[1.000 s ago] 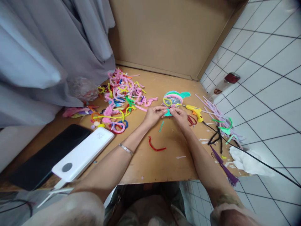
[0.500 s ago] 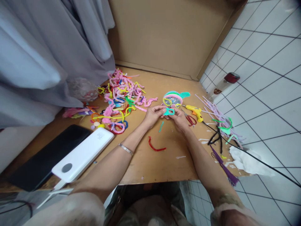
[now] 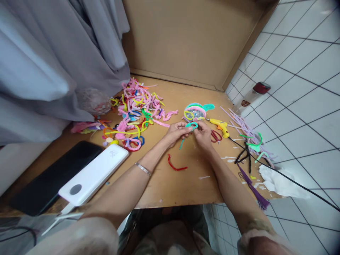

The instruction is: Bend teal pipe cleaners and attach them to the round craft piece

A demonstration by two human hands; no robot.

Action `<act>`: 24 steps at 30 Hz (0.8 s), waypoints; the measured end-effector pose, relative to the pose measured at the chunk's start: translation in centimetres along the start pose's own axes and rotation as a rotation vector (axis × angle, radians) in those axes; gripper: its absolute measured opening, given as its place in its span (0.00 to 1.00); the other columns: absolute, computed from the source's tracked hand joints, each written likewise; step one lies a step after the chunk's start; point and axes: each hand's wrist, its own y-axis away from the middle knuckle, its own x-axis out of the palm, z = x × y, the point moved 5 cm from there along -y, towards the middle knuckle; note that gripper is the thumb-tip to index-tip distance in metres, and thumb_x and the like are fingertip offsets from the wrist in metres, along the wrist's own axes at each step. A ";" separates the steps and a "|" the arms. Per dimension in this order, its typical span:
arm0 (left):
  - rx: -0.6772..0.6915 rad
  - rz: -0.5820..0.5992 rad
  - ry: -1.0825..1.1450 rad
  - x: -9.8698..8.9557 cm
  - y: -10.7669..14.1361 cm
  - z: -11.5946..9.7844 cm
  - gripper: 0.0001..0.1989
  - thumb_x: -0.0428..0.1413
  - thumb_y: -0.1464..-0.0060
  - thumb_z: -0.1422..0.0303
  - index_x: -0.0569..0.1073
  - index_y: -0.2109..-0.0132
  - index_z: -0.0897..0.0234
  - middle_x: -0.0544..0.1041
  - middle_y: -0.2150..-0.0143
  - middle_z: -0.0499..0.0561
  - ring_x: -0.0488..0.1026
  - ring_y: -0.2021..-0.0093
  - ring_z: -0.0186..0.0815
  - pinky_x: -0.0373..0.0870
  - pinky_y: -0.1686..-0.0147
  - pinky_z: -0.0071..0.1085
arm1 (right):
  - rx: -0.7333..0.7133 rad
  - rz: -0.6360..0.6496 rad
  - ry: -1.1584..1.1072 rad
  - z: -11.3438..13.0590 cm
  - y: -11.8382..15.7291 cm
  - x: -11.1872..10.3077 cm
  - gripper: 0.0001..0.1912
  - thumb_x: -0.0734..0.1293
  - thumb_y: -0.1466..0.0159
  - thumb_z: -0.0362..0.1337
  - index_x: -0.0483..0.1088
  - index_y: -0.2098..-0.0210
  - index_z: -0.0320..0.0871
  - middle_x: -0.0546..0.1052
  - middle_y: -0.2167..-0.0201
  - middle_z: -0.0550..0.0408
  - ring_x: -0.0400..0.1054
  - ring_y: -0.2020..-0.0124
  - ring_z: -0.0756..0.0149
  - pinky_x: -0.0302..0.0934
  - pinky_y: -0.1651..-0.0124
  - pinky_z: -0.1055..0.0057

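Note:
Between my hands is a small turquoise pipe-cleaner loop (image 3: 193, 125). My left hand (image 3: 178, 132) pinches its left side, and the fingers of my right hand (image 3: 204, 134) are closed on its right side. Just beyond them stands a round clear container (image 3: 195, 112) trimmed with pink and green pipe cleaner. Below my left hand lies a short teal piece (image 3: 181, 144), and nearer the front edge, a bent red pipe cleaner (image 3: 175, 167). Red-handled scissors (image 3: 216, 136) rest right of my right hand, beside a yellow glue gun (image 3: 220, 125).
A heap of colourful pipe cleaners (image 3: 140, 102) covers the back left. A white power bank (image 3: 92, 173) and a black device (image 3: 55, 177) lie front left. Lilac stems (image 3: 247, 132), a purple tassel (image 3: 253, 189) and the glue gun's cable are at right.
My left hand has shifted slightly right and its thumb now lies over the turquoise loop. The loop is tilted differently, and my right fingers have moved a little.

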 end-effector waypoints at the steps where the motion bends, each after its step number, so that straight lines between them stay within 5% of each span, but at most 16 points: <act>1: 0.006 0.006 0.000 0.2 0.1 0.0 0.24 0.74 0.71 0.57 0.73 0.71 0.67 0.72 0.79 0.45 0.65 0.79 0.24 0.56 0.80 0.21 | -0.012 -0.001 0.012 0.1 0.0 0.0 0.05 0.65 0.42 0.37 0.73 0.70 0.45 0.77 0.72 0.57 0.70 0.68 0.63 0.66 0.61 0.66; 24: 0.004 -0.006 0.027 -0.1 -0.2 0.0 0.18 0.71 0.71 0.60 0.76 0.75 0.67 0.68 0.80 0.45 0.59 0.79 0.24 0.52 0.78 0.24 | 0.196 0.007 -0.186 -1.3 -0.4 0.1 0.10 0.75 0.50 0.44 0.75 0.74 0.46 0.77 0.75 0.58 0.69 0.70 0.64 0.66 0.62 0.66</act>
